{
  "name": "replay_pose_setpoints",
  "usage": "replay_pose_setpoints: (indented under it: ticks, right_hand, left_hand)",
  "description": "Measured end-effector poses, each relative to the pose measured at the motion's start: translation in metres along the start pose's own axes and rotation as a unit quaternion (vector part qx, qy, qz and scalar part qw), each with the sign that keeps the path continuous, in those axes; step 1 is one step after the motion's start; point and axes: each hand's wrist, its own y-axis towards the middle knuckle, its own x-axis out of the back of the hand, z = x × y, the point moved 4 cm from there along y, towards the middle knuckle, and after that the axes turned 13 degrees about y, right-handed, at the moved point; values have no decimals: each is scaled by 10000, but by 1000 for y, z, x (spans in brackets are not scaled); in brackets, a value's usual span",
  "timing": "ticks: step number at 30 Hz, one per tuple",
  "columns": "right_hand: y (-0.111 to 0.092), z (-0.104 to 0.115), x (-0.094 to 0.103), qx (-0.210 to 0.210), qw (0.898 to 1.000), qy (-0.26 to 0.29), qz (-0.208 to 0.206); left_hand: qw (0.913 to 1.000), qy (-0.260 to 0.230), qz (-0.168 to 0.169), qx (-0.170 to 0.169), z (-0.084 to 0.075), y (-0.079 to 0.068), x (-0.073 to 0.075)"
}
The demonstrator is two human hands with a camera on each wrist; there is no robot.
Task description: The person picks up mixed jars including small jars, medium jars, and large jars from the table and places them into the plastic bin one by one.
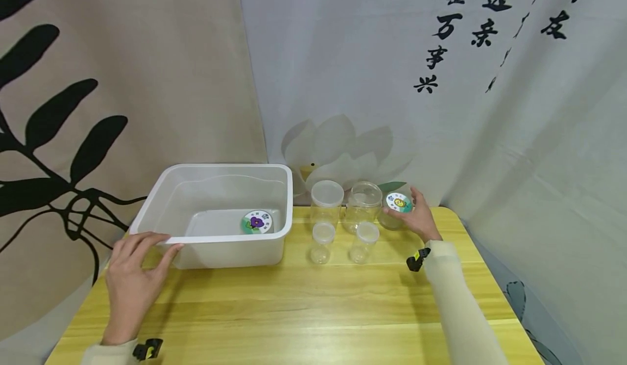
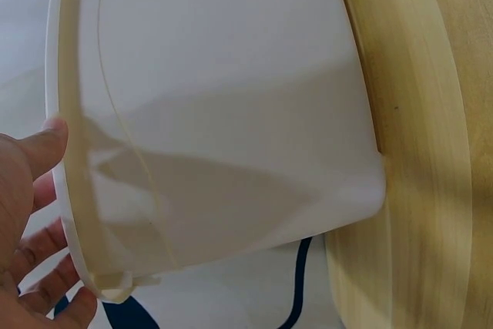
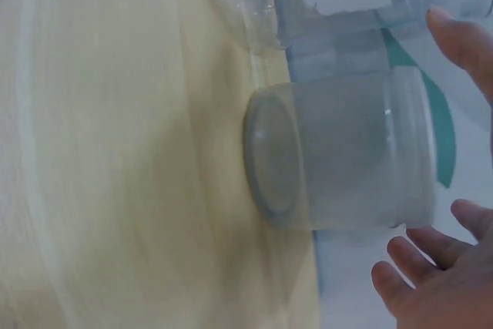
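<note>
My left hand (image 1: 134,283) rests at the near left corner of a white plastic tub (image 1: 230,253). Its fingers lie loosely over the rim and the thumb touches the front side, as the left wrist view also shows. Around a jar (image 1: 399,203) with a flower-printed round top, my right hand (image 1: 420,221) spreads its thumb and fingers. That jar (image 3: 347,152) stands upright on the table in the right wrist view, with a gap between it and the thumb. Inside the tub is a round top with a purple flower (image 1: 257,222); what lies beneath it is hard to see.
Left of the right hand stand two larger clear jars, one with a whitish lid (image 1: 327,193) and one with a clear top (image 1: 366,193). Two small lidded jars (image 1: 323,234) stand before them. A curtain (image 1: 343,82) hangs behind the wooden table (image 1: 294,310).
</note>
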Motion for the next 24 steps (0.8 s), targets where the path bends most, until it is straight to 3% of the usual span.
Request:
replay_pose_setpoints:
  ticks: [5,11,24]
  right_hand:
    - [1,-10,1,-230,9994,252,-64]
    - [9,-26,-3,-407,9977,532,-31]
    - [12,-37,-9,-359,9977,541,-166]
  left_hand:
    - [9999,-68,-94,-9,-1,0,-4]
    - [10000,50,60,4,-2,0,-1]
    - [9992,72,388,61,1,1,1]
